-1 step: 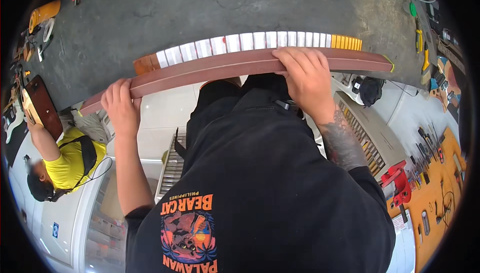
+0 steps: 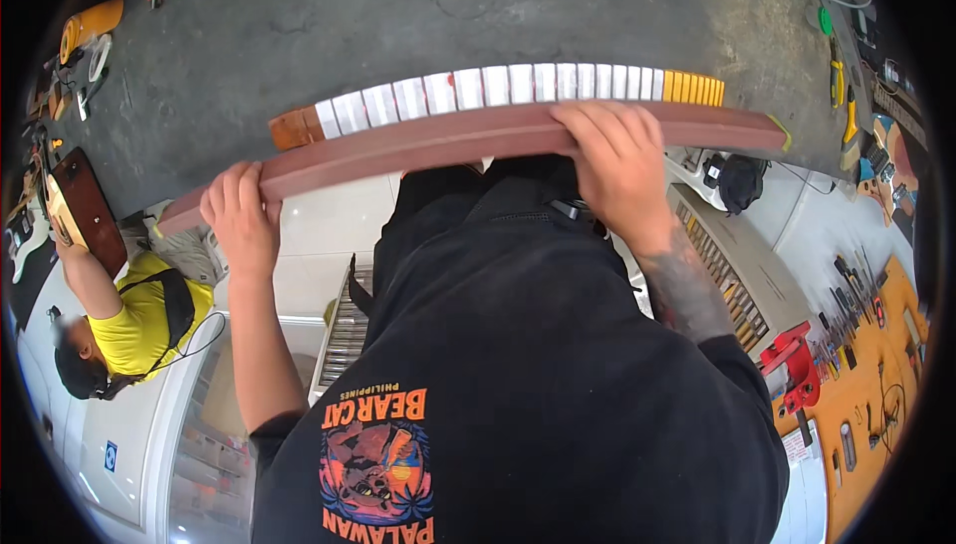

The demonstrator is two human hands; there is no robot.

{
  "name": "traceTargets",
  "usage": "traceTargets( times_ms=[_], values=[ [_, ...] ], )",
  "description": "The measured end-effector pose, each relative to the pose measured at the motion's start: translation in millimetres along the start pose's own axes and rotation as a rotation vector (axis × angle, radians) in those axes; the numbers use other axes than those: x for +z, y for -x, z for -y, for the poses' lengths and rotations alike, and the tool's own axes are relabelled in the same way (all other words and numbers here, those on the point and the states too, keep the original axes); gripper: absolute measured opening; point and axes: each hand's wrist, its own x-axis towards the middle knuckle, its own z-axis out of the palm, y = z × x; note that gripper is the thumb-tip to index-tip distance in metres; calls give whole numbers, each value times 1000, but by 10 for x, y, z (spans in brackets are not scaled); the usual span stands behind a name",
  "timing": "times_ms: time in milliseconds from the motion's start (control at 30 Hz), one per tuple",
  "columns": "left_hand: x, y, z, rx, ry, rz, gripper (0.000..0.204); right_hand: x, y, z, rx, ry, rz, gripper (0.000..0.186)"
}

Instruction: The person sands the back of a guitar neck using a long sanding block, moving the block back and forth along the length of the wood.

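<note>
Grey, rough concrete floor (image 2: 398, 36) fills the upper half of the view, mottled and scuffed, with loose tools scattered along its edges. Across the middle runs a long reddish-brown wooden plank (image 2: 468, 140), smooth-faced and straight-sided, bowed only by the lens; it is held level in front of the person's chest, above the floor. Just behind the plank lies a row of flat white rectangular pieces (image 2: 498, 86), set side by side like tiles, ending in a brown wooden block at the left and a run of narrow yellow strips (image 2: 694, 89) at the right. The left hand (image 2: 242, 220) wraps the plank near its left end, fingers curled over the top edge, grip pressed tight on the wood. The right hand (image 2: 617, 165) lies over the plank right of centre, fingers hooked over its far edge, grip likewise clamped on it; the forearm below carries a dark tattoo. A black cotton shirt with a bright printed picture covers the lower view. At the left, another person in a yellow shirt (image 2: 139, 325) crouches. At the right stands an orange tabletop (image 2: 866, 395) with small metal tools and a red vice (image 2: 792, 365).
</note>
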Motion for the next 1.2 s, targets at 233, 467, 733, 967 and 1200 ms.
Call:
traceTargets(
  times_ms=[233,467,733,967,1200],
  values=[
    [-362,29,-805,48,143,15,57,-538,720,-245,69,127,30,49],
    [-97,-20,-884,59,229,10,52,-481,795,-310,101,130,61,51],
    [11,-167,-929,29,194,-18,55,-390,593,-535,54,147,19,51],
    [-2,-207,-927,29,221,-18,54,-425,578,-543,53,155,22,50],
    [-4,-281,-955,27,248,-16,52,-485,502,-622,53,158,39,52]
  ],
)
